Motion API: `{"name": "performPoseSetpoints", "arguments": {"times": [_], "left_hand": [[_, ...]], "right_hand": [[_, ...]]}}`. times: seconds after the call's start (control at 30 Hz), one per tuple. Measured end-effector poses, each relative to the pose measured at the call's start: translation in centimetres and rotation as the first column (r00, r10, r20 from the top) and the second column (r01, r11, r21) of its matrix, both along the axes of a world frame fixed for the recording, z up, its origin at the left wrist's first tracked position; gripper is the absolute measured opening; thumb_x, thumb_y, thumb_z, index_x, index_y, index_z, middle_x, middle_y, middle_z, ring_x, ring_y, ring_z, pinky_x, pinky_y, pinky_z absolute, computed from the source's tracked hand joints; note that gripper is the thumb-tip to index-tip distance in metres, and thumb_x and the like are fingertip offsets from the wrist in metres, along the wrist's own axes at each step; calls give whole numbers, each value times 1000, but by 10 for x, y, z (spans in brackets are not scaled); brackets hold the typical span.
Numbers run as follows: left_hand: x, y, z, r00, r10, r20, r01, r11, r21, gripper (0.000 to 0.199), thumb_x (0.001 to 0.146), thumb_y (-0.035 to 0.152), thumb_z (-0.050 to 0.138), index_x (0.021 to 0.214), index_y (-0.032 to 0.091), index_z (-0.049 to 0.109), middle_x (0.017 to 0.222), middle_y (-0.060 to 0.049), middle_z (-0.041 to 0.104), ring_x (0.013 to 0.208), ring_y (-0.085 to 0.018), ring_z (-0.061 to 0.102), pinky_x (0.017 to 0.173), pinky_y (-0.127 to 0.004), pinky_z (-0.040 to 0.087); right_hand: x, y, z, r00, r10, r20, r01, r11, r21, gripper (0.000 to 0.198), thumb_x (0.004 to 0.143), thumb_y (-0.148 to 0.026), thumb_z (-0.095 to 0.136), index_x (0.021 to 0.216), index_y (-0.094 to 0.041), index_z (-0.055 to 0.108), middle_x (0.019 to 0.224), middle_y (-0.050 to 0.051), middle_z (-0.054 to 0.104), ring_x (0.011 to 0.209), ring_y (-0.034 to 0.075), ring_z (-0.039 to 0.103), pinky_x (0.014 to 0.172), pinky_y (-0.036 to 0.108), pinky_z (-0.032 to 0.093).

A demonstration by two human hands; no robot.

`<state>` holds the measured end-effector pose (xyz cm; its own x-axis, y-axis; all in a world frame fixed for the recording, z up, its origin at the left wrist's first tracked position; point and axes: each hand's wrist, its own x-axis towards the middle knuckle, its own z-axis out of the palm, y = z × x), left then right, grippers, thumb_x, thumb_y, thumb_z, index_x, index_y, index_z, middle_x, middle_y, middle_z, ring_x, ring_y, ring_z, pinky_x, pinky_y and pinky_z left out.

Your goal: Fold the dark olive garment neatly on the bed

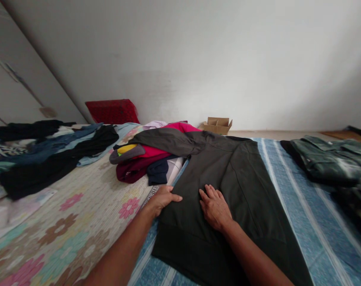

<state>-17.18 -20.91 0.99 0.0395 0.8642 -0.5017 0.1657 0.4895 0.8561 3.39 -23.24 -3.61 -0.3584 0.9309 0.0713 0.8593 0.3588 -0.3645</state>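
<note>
A dark olive-grey sweatshirt [210, 167] lies spread out in front of me, its wide hem band toward me and one sleeve stretched to the left over other clothes. My left hand [162, 200] is at its left side edge, thumb on top of the cloth and fingers curled at the edge, partly hidden. Flat on the middle of the body rests my right hand [214, 207], fingers stretched out and pressing the fabric. Faint creases run from the right hand toward the shoulder.
Under the sweatshirt is a blue striped sheet [305, 206]; a floral sheet [87, 222] covers the left. Folded maroon and pink clothes [132, 169] lie under the sleeve. Dark trousers [64, 159] sit far left, folded green garments [332, 159] right. A cardboard box [217, 126] stands by the wall.
</note>
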Motion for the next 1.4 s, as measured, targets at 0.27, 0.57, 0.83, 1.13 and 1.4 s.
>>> {"name": "performPoseSetpoints", "arguments": {"times": [0.27, 0.57, 0.83, 1.13, 1.4], "left_hand": [[-2, -1, 1, 1000, 21, -4, -21, 1000, -7, 31, 48, 19, 77, 76, 14, 65, 71, -7, 71, 63, -23, 66, 61, -31, 51], [-11, -29, 9, 982, -163, 91, 170, 983, -75, 42, 47, 23, 80, 84, 12, 66, 82, -10, 72, 81, -28, 68, 73, -33, 52], [-21, -38, 2, 989, -145, 40, 147, 987, -59, 42, 52, 27, 78, 90, 13, 64, 86, -10, 72, 78, -25, 68, 65, -28, 52], [-24, -61, 8, 961, -239, 139, 253, 963, -93, 49, 53, 22, 77, 100, 14, 64, 92, -9, 72, 83, -26, 67, 68, -30, 53], [-29, -63, 4, 948, -251, 195, 275, 956, -105, 53, 53, 22, 77, 104, 15, 62, 94, -8, 71, 84, -25, 67, 73, -32, 53]], "right_hand": [[-1, 2, 0, 1000, -6, 14, 7, 1000, -20, 52, 94, -36, 24, 141, -15, 37, 149, 12, 28, 138, 25, 21, 110, 41, 18], [-2, 1, -2, 1000, -6, 21, 6, 1000, -22, 58, 94, -37, 23, 142, -6, 32, 150, 15, 24, 139, 27, 17, 110, 42, 16], [-2, 0, 1, 1000, -2, 20, 3, 999, -41, 60, 94, -40, 26, 142, -6, 32, 150, 15, 22, 139, 26, 15, 111, 43, 15], [-7, -19, 6, 998, 55, 32, -53, 997, -61, 63, 93, -47, 30, 141, -6, 33, 150, 16, 22, 139, 27, 15, 111, 44, 12], [0, -22, 14, 997, 64, 38, -61, 994, -93, 63, 93, -46, 33, 141, -6, 32, 150, 16, 22, 139, 28, 16, 112, 45, 13]]}}
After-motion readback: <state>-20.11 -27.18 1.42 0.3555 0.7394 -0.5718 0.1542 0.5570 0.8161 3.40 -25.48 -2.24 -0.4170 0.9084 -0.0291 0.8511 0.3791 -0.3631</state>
